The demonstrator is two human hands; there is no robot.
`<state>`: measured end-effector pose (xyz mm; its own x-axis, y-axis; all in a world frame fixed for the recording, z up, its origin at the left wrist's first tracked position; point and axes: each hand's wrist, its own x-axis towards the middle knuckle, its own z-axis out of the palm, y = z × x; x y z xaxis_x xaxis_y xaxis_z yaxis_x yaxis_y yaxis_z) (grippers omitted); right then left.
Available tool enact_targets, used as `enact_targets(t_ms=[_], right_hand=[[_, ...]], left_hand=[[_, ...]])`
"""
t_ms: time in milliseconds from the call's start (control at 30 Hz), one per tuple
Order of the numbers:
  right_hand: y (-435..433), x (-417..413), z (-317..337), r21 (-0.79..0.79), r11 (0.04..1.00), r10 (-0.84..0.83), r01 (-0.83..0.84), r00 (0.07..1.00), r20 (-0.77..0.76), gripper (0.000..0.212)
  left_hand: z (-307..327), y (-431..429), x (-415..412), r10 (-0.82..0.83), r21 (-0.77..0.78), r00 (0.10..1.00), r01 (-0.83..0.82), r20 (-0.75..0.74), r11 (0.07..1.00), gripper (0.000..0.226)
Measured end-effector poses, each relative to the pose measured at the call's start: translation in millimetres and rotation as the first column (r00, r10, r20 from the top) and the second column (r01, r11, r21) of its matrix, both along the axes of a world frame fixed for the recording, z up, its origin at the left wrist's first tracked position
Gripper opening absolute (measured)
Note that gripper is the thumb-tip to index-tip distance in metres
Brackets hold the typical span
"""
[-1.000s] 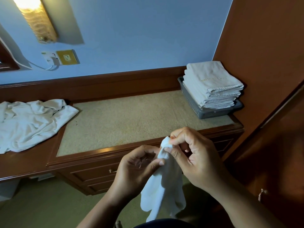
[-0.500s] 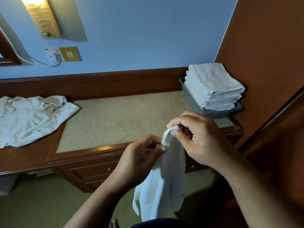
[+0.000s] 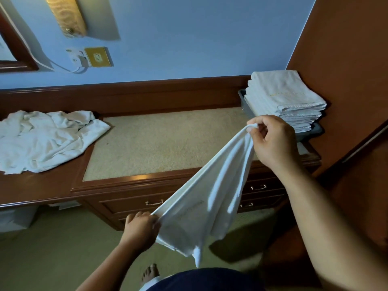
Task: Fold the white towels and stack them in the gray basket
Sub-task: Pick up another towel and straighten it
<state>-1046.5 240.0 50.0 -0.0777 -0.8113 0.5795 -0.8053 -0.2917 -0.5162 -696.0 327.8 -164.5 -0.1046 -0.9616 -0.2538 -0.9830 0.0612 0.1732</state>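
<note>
white towel (image 3: pixel 212 198) | stretched between left hand (image 3: pixel 141 229) | right hand (image 3: pixel 270 141)

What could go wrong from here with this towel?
The white cloth towel hangs between pinches of the left hand and right hand; a slipped grip could drop it on the carpeted floor. The folded white towel stack already rises above the gray plastic basket; another might tip it.

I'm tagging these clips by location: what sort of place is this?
Probably a hotel room: a built-in wooden desk with drawers, a wall lamp, and matching folded towels stacked in a gray basket.
</note>
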Motion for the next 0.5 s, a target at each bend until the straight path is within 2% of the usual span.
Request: enact_targets(t_ms=[167, 267, 400, 500], right_hand=[[-23.5, -25.8, -25.4, 0.101, 0.982, -0.168, 0.159, 0.982, 0.090, 0.013], [-34.6, -50.2, -42.4, 0.182, 0.950, -0.280, 0.254, 0.950, 0.135, 0.015], [-38.1, -62.7, -74.6, 0.353, 0.878, -0.379, 0.322, 0.919, 0.105, 0.015], [-32.0, -61.1, -106.8, 0.500, 0.807, -0.446, 0.315, 0.880, 0.165, 0.016]], left_hand=[[-18.2, 24.6, 62.6, 0.113, 0.070, 0.950, -0.139, 0.290, 0.988, 0.037], [-13.1, 30.7, 100.8, 0.207, 0.031, 0.903, -0.236, 0.377, 0.971, 0.031], [1.1, 20.8, 147.7, 0.330, -0.164, 0.887, -0.291, 0.323, 0.943, 0.013], [16.6, 13.1, 169.4, 0.435, -0.269, 0.870, -0.373, 0.232, 0.888, 0.004]])
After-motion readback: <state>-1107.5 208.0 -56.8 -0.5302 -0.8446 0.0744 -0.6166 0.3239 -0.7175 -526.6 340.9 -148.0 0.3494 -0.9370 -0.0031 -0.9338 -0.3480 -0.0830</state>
